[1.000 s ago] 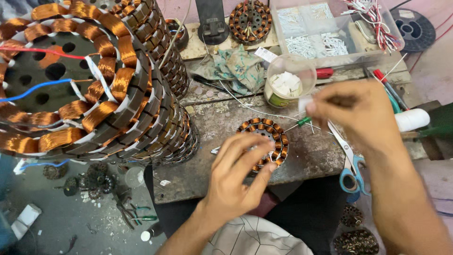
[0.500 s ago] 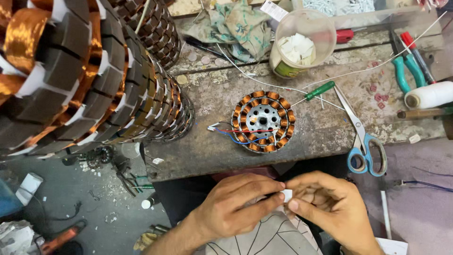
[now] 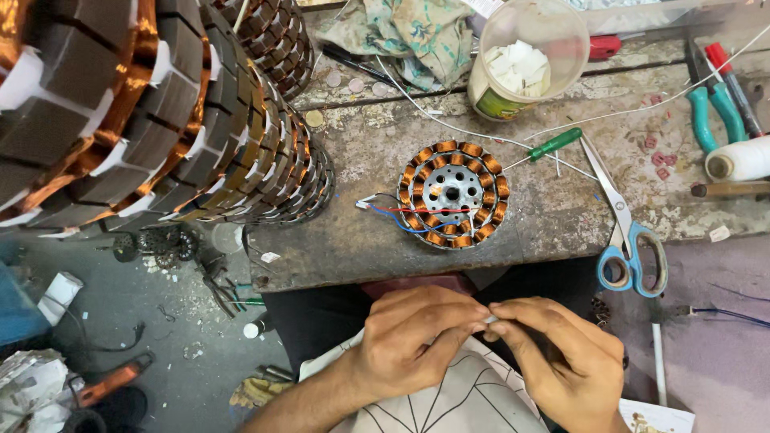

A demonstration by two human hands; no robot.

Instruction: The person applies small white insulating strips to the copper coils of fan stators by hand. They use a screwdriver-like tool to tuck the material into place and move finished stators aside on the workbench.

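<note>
My left hand (image 3: 417, 337) and my right hand (image 3: 561, 353) meet over my lap, below the near edge of the workbench (image 3: 361, 240), fingertips pinched together on a small white piece (image 3: 489, 319) that I hold between them; so little of it shows past my fingers that I cannot tell what it is, only that it is pale and short. Both hands are curled nearly closed around that pinch, thumbs against forefingers, with nothing else in either palm that I can see. The piece seems to lie crosswise, running from one hand to the other, so each hand has an end of it. Straight ahead of the pinch, up on the bench and well apart from my hands, lies the small round stator (image 3: 455, 194) flat on its face, copper coils ringed around a metal hub, with red and blue wires trailing off its left side. It sits almost on the line between my two hands (perhaps a shade nearer the left). A green-handled screwdriver (image 3: 553, 144) lies just beyond it, blue-handled scissors (image 3: 626, 240) to its right, a plastic cup (image 3: 525, 60) further back, and a stack of big wound stators (image 3: 160, 120) fills the left.
</note>
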